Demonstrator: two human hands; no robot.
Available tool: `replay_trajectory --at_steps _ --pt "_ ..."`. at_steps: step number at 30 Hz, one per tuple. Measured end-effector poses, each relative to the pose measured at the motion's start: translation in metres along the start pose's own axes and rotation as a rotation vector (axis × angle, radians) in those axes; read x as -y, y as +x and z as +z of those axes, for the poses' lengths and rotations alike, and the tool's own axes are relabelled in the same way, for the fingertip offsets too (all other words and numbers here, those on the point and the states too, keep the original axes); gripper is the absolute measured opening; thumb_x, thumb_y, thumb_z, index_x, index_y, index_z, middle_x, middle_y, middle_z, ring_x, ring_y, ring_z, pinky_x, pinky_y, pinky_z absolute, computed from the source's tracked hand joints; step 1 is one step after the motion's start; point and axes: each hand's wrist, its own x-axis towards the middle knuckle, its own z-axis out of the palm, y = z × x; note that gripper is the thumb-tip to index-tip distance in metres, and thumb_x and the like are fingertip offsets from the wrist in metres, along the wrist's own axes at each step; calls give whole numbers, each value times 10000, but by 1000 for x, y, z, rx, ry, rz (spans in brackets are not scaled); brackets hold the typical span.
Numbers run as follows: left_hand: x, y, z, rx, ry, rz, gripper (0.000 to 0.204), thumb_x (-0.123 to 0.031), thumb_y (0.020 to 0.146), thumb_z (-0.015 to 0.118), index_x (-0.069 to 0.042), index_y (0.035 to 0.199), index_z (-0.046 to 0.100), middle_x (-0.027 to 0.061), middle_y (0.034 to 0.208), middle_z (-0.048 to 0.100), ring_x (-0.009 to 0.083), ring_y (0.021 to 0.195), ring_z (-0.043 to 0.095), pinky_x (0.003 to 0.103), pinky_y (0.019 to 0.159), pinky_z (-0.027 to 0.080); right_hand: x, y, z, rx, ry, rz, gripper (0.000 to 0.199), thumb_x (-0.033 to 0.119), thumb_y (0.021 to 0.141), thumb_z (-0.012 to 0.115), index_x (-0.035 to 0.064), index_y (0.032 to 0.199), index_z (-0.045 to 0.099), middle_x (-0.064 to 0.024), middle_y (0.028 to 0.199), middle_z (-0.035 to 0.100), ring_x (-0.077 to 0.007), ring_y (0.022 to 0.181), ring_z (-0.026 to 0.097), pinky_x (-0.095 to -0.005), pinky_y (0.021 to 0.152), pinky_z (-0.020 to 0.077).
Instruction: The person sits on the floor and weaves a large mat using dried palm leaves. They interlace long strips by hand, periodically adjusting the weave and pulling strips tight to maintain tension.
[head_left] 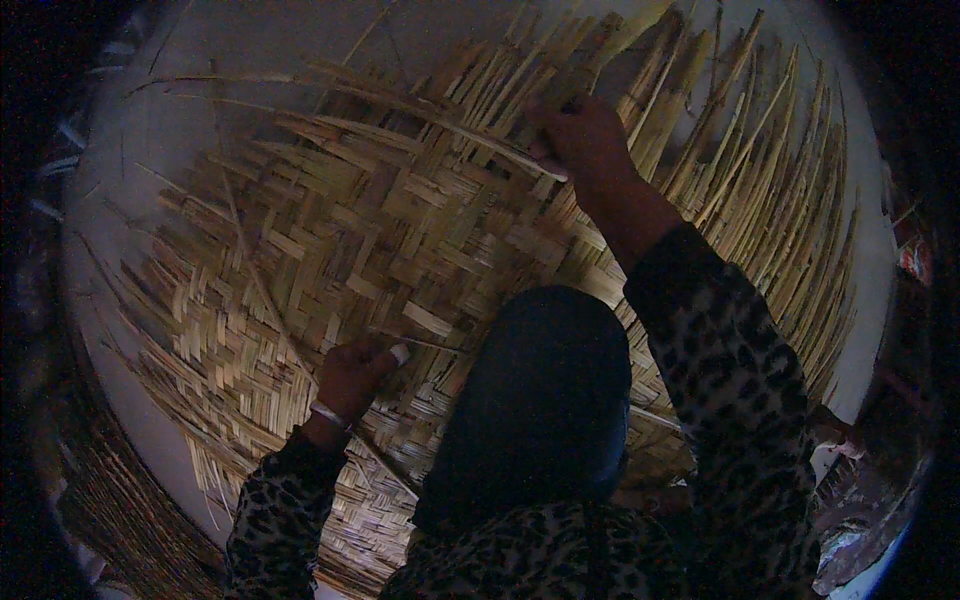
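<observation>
A large woven mat (350, 230) of flat, straw-coloured split-reed strips spreads below me, its weave diagonal and its strip ends loose. My right hand (585, 140) is closed at the far side, over the unwoven ends. Its fingers pinch the near end of a long reed strip (450, 124) that stretches away to the left. At the left, my left hand (355, 378) is closed just above the weave, with something white on the thumb tip. A thin stick (268, 300) runs diagonally over the mat and passes under that hand. What the left fingers hold is too dark to make out.
A dark, rounded, cloth-covered shape (540, 390) hides the mat's near middle. Long unwoven strips (780, 210) fan out at the right. A bundle of thin dark sticks (130, 500) lies at the lower left. Another hand or foot (835, 435) shows dimly at the right edge.
</observation>
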Motion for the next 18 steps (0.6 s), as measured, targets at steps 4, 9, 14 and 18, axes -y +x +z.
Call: replay_trajectory --at_steps 4,9,14,18 --pt "5 -1 1 4 -58 18 374 -360 833 641 -35 1016 673 77 825 680 141 671 614 304 617 492 -24 11 0 102 17 -256 265 186 840 643 -11 1001 567 -125 859 643 -203 632 657 -311 550 547" --pt "25 8 12 -113 -148 147 332 -337 796 652 -35 935 659 117 666 628 222 607 616 345 584 475 -26 22 1 129 -195 -152 304 301 777 645 63 966 658 -117 945 635 -250 877 625 -389 766 527" --pt "31 9 6 -393 947 842 296 -313 814 622 -48 941 659 137 775 653 240 666 637 355 599 495 -17 16 4 73 -359 -167 272 198 852 607 -12 1017 555 -136 867 636 -230 689 648 -352 570 545" --pt "28 4 7 -35 -47 -1 229 -255 796 643 -71 930 662 135 860 653 263 726 641 367 615 507 -12 8 5 17 -85 32 263 180 872 602 -9 1041 533 -127 830 628 -221 669 645 -359 569 557"
